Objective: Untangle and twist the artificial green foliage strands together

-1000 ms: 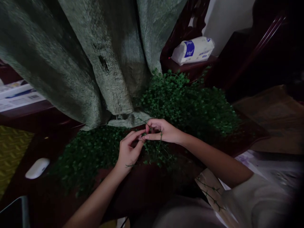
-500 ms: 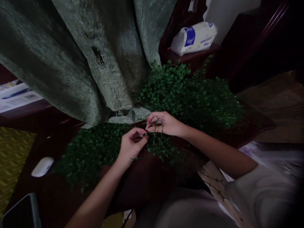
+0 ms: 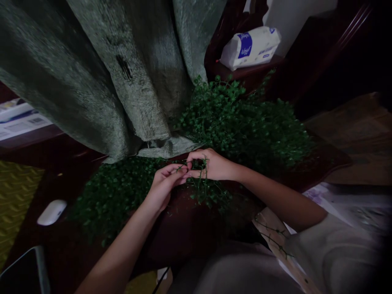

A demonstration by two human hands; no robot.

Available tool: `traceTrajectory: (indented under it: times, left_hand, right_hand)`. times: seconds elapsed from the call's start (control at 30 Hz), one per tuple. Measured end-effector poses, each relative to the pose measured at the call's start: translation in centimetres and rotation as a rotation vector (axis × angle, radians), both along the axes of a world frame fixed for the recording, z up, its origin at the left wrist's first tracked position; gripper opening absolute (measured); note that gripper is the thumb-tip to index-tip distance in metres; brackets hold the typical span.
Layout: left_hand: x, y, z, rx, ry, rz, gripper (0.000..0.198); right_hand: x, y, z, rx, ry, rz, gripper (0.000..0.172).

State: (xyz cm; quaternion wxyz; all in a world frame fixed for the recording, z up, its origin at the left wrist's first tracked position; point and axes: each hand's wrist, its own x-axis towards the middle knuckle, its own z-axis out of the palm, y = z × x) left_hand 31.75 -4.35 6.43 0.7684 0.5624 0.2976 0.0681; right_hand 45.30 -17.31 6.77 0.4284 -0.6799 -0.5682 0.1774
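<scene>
My left hand (image 3: 165, 181) and my right hand (image 3: 212, 164) meet at the fingertips over the dark red table (image 3: 177, 228). Thin green plant sprigs (image 3: 203, 173) hang from my right hand, whose thumb and forefinger are pinched together. A small green piece shows at the pinched fingers of my left hand; its exact shape is too small to make out. Behind my right hand lies a large heap of green sprigs (image 3: 245, 118). Another green heap (image 3: 119, 188) lies beyond and left of my left hand. A few loose sprigs (image 3: 214, 198) lie below my right hand.
Grey-green cloth (image 3: 143, 98) hangs down behind the heaps. A tissue pack (image 3: 251, 48) sits at the back right. A white earbud case (image 3: 52, 212) and a phone (image 3: 24, 273) are at left. Stray stems (image 3: 275, 241) lie on cardboard near my lap.
My left hand has turned, its fingers now flatter and closed against my right fingertips. My right hand has shifted slightly down. The heaps look the same.
</scene>
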Motion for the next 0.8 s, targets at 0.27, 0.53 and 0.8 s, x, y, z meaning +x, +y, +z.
traceTrajectory:
  times: [0.27,0.53,0.8]
  left_hand:
    - [0.1,-0.2,-0.3,0.054,-0.016,0.073,0.025]
    - [0.2,-0.1,-0.6,0.147,-0.036,0.085,0.029]
    - [-0.1,-0.7,-1.1,0.283,-0.083,0.118,0.028]
  right_hand:
    - [-0.7,0.2,-0.2,0.062,-0.200,-0.012,0.004]
    - [-1.8,0.0,-0.1,0.013,-0.411,-0.066,0.017]
    - [-2.5,0.4,-0.6,0.046,-0.498,-0.056,0.020]
